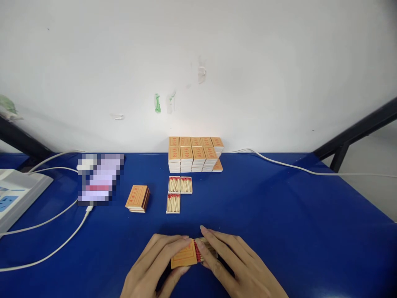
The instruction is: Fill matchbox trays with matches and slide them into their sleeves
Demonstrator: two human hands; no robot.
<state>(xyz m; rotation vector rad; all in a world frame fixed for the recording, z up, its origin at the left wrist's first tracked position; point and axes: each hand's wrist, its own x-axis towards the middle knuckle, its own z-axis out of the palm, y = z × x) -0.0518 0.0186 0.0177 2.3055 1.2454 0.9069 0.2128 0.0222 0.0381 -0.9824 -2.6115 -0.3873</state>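
Close to me over the blue table, my left hand grips the orange sleeve of a matchbox. My right hand is closed on the inner tray of the same box, which sticks out of the sleeve's right end. Red match heads show in the gap between sleeve and tray. The right fingers cover part of the tray. Beyond the hands lie three sleeveless trays of matches: one at back left, one at back right and one in front.
Behind the trays, a block of stacked matchboxes stands near the white wall. A short stack of orange matchbox pieces sits left. Further left are a blurred phone-like object, a white cable and a power strip.
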